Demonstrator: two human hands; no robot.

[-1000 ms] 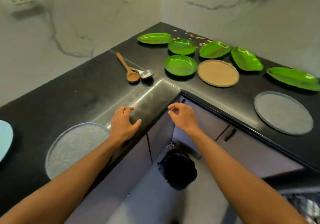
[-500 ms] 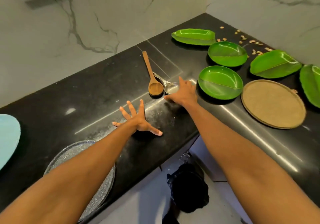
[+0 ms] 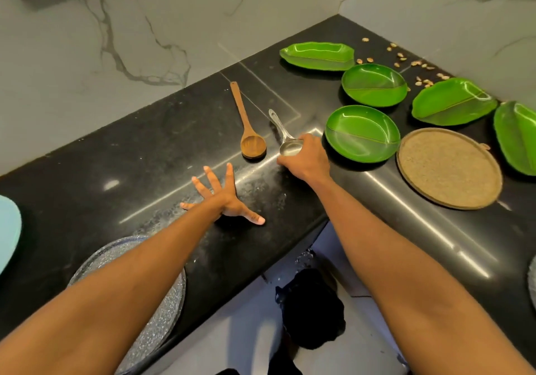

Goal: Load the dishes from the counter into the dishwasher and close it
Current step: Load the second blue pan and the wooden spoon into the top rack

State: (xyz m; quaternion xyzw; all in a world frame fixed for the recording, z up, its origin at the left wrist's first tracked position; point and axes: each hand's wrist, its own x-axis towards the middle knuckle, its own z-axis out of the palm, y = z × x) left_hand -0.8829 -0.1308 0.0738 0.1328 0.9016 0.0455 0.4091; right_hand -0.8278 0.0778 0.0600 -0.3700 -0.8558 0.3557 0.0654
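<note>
Head view: the right hand [image 3: 304,157] curls round the bowl of the steel spoon [image 3: 279,125], gripping it, probably because it is the nearest small piece to lift. Just left of the steel spoon lies a wood spoon [image 3: 253,146]. Nearer the person, the left hand [image 3: 224,199] lies spread on the bench [image 3: 145,148], fingers straight and holding nothing, seemingly to brace the reach. Green dishes [image 3: 362,132] wait to its right. No dishwasher shows.
</note>
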